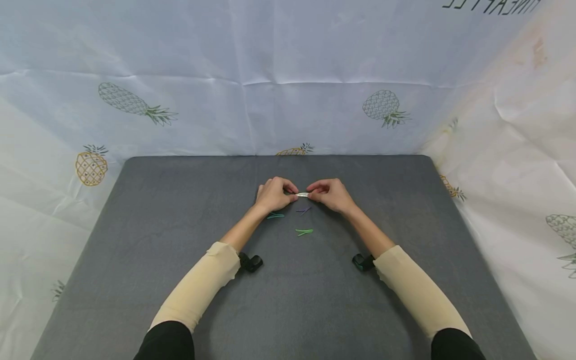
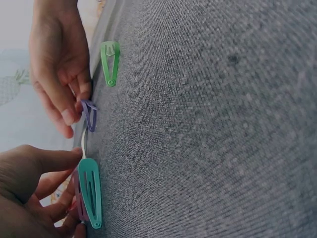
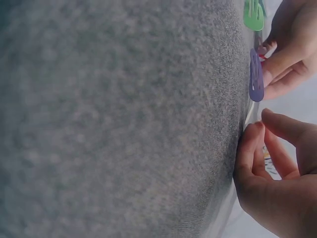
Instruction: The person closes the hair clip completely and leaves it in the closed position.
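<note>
Both hands pinch one white hair clip between them: left hand on its left end, right hand on its right. Teal, purple and green hair clips lie just nearer on the grey mat.

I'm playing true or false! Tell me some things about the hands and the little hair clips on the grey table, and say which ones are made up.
1. Both hands, left hand and right hand, pinch one small white snap hair clip. True.
2. The green snap hair clip is held in the fingers. False: it lies loose on the grey cloth table.
3. The purple snap hair clip lies on the table. True.
4. The teal snap hair clip lies by the right hand. False: it lies by the left hand.
</note>
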Motion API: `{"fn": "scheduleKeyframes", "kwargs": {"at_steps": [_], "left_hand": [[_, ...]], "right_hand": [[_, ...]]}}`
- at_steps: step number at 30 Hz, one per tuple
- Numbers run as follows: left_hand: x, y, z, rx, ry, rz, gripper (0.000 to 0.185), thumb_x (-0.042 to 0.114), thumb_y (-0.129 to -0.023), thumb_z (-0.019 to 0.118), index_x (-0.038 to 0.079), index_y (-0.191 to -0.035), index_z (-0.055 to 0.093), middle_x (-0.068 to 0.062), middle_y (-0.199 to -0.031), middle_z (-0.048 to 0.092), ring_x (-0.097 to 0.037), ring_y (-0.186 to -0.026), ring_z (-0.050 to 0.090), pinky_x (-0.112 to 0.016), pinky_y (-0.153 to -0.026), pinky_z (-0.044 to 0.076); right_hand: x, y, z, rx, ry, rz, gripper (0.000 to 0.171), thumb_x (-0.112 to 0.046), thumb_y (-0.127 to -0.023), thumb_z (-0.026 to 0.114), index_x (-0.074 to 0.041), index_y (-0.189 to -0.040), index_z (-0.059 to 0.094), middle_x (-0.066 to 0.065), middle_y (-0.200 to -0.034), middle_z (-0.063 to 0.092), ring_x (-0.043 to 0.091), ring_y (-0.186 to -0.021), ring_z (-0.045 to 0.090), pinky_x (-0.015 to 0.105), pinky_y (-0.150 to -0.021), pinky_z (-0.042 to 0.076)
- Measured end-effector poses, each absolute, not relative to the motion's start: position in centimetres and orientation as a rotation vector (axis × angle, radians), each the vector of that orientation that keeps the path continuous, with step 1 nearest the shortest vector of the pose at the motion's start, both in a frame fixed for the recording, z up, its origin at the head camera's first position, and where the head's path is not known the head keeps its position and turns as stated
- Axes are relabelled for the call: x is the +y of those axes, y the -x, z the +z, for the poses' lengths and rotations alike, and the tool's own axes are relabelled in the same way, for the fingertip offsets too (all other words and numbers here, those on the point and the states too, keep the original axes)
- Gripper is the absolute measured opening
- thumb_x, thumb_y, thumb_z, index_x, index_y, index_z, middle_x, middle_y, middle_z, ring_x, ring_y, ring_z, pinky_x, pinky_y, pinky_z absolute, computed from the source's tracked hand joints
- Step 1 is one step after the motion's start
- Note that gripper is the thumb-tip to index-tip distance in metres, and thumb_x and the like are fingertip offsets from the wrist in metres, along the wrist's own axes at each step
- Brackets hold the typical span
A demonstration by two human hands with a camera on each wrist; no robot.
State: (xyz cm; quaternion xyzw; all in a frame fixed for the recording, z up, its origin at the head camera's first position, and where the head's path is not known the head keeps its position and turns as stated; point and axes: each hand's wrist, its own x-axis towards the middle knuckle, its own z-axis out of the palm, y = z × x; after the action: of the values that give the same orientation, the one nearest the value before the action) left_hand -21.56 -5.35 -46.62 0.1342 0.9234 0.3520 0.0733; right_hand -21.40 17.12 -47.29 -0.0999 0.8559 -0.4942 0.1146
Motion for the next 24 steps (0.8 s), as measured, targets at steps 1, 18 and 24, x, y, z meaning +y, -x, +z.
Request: {"fn": "scheduleKeyframes", "kwargs": {"at_steps": [1,18,24], "left_hand": [[-5.3,21.5,-46.6,2.770,-0.402,1.059,0.012,0.024,-0.099,0.082,0.018,-0.108,0.086,-0.002,-0.109,0.083,-0.024,-0.098,0.072,-0.041,-0.083,0.040],[-5.5,20.5,-45.6,2.829,-0.477,1.060,0.014,0.021,-0.098,0.082,0.016,-0.111,0.086,-0.005,-0.119,0.083,-0.028,-0.103,0.073,-0.047,-0.084,0.049],[-5.8,19.9,-45.1,2.873,-0.501,1.048,0.013,0.021,-0.098,0.082,0.017,-0.110,0.086,-0.006,-0.121,0.082,-0.028,-0.093,0.065,-0.042,-0.081,0.043]], "right_hand": [[17.1,21.4,-47.3,2.506,0.295,-1.450,0.022,-0.011,-0.101,0.076,-0.001,-0.121,0.080,0.022,-0.101,0.080,0.012,-0.078,0.073,0.022,-0.071,0.056],[17.4,20.6,-46.7,2.498,0.328,-1.465,0.024,-0.012,-0.102,0.076,0.000,-0.123,0.080,0.026,-0.108,0.079,0.040,-0.097,0.078,0.027,-0.077,0.059],[17.6,20.3,-46.6,2.511,0.370,-1.457,0.025,-0.011,-0.102,0.076,0.002,-0.122,0.079,0.026,-0.106,0.079,0.041,-0.093,0.076,0.021,-0.073,0.055]]}}
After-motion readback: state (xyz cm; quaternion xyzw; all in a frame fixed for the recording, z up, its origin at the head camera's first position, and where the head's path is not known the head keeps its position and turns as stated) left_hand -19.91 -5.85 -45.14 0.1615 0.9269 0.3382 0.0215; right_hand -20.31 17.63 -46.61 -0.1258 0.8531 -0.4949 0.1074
